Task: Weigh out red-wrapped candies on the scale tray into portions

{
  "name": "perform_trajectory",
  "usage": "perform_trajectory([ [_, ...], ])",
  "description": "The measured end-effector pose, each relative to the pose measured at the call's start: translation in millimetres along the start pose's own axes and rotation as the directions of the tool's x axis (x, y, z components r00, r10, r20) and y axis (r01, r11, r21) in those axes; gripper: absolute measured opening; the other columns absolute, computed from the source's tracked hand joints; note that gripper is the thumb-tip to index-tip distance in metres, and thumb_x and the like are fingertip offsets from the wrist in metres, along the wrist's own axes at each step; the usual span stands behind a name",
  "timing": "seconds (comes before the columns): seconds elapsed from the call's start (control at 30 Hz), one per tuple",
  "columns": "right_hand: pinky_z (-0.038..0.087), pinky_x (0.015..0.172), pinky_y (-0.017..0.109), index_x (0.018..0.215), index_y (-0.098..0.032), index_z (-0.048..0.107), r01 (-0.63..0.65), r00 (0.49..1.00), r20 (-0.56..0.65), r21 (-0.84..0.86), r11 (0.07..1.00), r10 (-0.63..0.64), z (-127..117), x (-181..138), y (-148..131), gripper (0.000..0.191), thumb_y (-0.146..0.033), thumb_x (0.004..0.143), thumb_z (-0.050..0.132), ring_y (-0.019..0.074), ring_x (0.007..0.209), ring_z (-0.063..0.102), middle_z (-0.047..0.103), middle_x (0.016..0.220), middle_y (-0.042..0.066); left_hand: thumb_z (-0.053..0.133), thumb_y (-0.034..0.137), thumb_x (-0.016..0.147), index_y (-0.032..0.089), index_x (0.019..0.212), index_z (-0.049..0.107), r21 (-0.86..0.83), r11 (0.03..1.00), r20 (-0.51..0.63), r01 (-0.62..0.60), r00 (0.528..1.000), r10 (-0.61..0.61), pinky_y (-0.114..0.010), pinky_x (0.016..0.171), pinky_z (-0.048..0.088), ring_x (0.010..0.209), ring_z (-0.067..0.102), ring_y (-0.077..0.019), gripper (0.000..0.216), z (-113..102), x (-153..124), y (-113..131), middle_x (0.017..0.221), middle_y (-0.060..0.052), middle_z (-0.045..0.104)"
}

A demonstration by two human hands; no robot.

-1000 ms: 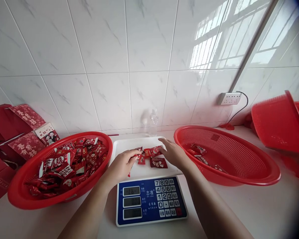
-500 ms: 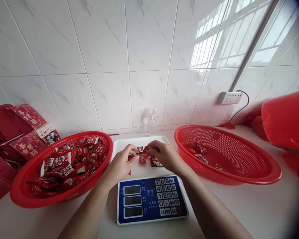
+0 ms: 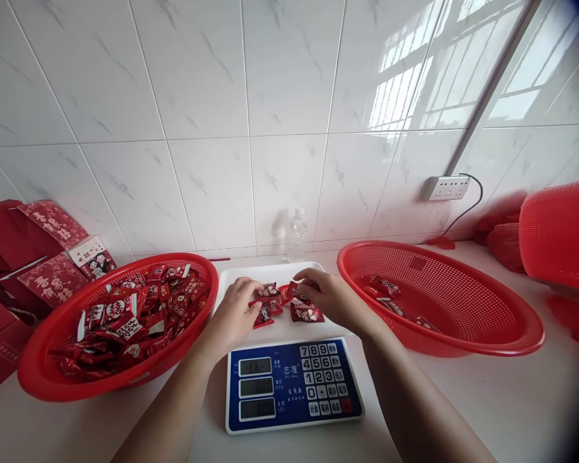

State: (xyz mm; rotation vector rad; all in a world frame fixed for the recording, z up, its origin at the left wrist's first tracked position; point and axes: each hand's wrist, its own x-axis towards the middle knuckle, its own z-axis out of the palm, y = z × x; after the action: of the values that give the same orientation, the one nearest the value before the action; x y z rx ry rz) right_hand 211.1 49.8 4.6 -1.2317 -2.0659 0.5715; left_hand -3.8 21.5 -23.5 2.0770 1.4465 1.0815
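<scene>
A white scale tray (image 3: 231,278) holds several red candy packets (image 3: 307,314). My left hand (image 3: 234,313) rests on the tray's left part, fingers curled and pinching a red packet (image 3: 263,315). My right hand (image 3: 329,297) is over the tray's right part, thumb and fingers pinched on another red packet (image 3: 295,291). Below the tray is the blue scale panel (image 3: 293,384) with displays and a keypad.
A red basket (image 3: 48,350) full of red candy packets stands at the left. A red basket (image 3: 468,302) with a few packets stands at the right. Red boxes (image 3: 43,257) lean at the far left; a tipped red basket (image 3: 560,235) and wall socket (image 3: 446,188) are at the right. A clear bottle (image 3: 297,235) stands behind.
Both hands closed in on the packets at the tray's middle, then drew slightly apart. The packets were shifted about. The red basket at the far right moved further right.
</scene>
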Motion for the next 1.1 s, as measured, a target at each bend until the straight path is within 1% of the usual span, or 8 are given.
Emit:
perform_trajectory([
  [0.1, 0.045, 0.063, 0.027, 0.098, -0.021, 0.062, -0.038, 0.999, -0.008, -0.126, 0.991, 0.037, -8, 1, 5, 0.02, -0.022, 0.086, 0.046, 0.0172, 0.071, 0.064, 0.071, 0.083, 0.004, 0.05, 0.021, 0.081, 0.025, 0.09, 0.061, 0.08, 0.997, 0.078, 0.023, 0.997, -0.029, -0.035, 0.086, 0.043, 0.097, 0.057, -0.0231, 0.014, -2, -2, 0, 0.099, -0.004, 0.061],
  [0.2, 0.043, 0.064, 0.028, 0.101, -0.021, 0.062, -0.098, 0.995, -0.04, -0.285, 0.954, 0.09, -13, 3, 15, 0.023, -0.021, 0.087, 0.044, 0.0188, 0.07, 0.063, 0.07, 0.079, 0.005, 0.049, 0.022, 0.082, 0.025, 0.091, 0.062, 0.07, 0.997, 0.188, 0.029, 0.981, -0.042, -0.033, 0.08, 0.045, 0.09, 0.059, -0.0218, 0.017, 1, -4, 1, 0.099, -0.004, 0.059],
  [0.3, 0.04, 0.061, 0.028, 0.1, -0.019, 0.063, -0.126, 0.992, -0.021, -0.364, 0.923, 0.127, -10, 5, 21, 0.023, -0.02, 0.086, 0.044, 0.0197, 0.068, 0.062, 0.068, 0.075, 0.006, 0.049, 0.018, 0.08, 0.024, 0.093, 0.062, 0.046, 0.999, 0.197, 0.02, 0.98, -0.029, -0.034, 0.081, 0.045, 0.091, 0.059, -0.0215, 0.019, 8, -4, 2, 0.102, -0.005, 0.058],
  [0.5, 0.038, 0.056, 0.025, 0.094, -0.019, 0.064, -0.097, 0.987, 0.104, -0.207, 0.974, 0.12, 2, 2, 10, 0.02, -0.02, 0.086, 0.046, 0.0152, 0.06, 0.058, 0.067, 0.071, 0.003, 0.049, 0.021, 0.084, 0.024, 0.1, 0.06, 0.0, 1.0, 0.182, 0.026, 0.983, -0.025, -0.031, 0.081, 0.047, 0.095, 0.059, -0.0191, 0.02, 11, -2, 7, 0.108, -0.004, 0.059],
  [0.6, 0.038, 0.059, 0.024, 0.092, -0.02, 0.063, -0.089, 0.994, 0.044, -0.18, 0.98, 0.098, -2, 3, 10, 0.019, -0.02, 0.087, 0.044, 0.0154, 0.066, 0.059, 0.068, 0.076, 0.003, 0.048, 0.023, 0.085, 0.023, 0.099, 0.058, 0.043, 0.999, 0.14, 0.03, 0.989, -0.036, -0.029, 0.078, 0.048, 0.091, 0.059, -0.0175, 0.017, 5, -1, 6, 0.108, -0.004, 0.059],
  [0.77, 0.036, 0.061, 0.025, 0.099, -0.017, 0.059, -0.169, 0.98, -0.156, -0.318, 0.933, 0.124, -4, 12, 26, 0.024, -0.016, 0.089, 0.038, 0.0179, 0.073, 0.058, 0.067, 0.084, 0.007, 0.047, 0.024, 0.086, 0.024, 0.095, 0.057, 0.146, 0.989, 0.104, 0.03, 0.994, -0.045, -0.031, 0.084, 0.045, 0.095, 0.058, -0.0192, 0.014, -3, 0, 3, 0.104, -0.002, 0.062],
  [1.0, 0.036, 0.058, 0.024, 0.095, -0.019, 0.06, -0.105, 0.994, -0.04, -0.277, 0.955, 0.098, 6, 13, 28, 0.023, -0.015, 0.088, 0.038, 0.0165, 0.068, 0.059, 0.066, 0.076, 0.004, 0.051, 0.025, 0.083, 0.023, 0.097, 0.058, 0.132, 0.991, 0.2, 0.012, 0.979, -0.039, -0.033, 0.086, 0.044, 0.1, 0.057, -0.0204, 0.016, 2, -1, 8, 0.107, -0.003, 0.061],
  [1.1, 0.038, 0.059, 0.026, 0.09, -0.02, 0.061, -0.073, 0.997, -0.033, -0.192, 0.979, 0.068, -1, 8, 19, 0.021, -0.016, 0.087, 0.041, 0.0158, 0.065, 0.059, 0.066, 0.073, 0.003, 0.049, 0.024, 0.083, 0.023, 0.096, 0.059, 0.124, 0.992, 0.176, 0.006, 0.984, -0.028, -0.033, 0.084, 0.045, 0.098, 0.058, -0.0204, 0.016, 2, 0, 8, 0.106, -0.004, 0.062],
])
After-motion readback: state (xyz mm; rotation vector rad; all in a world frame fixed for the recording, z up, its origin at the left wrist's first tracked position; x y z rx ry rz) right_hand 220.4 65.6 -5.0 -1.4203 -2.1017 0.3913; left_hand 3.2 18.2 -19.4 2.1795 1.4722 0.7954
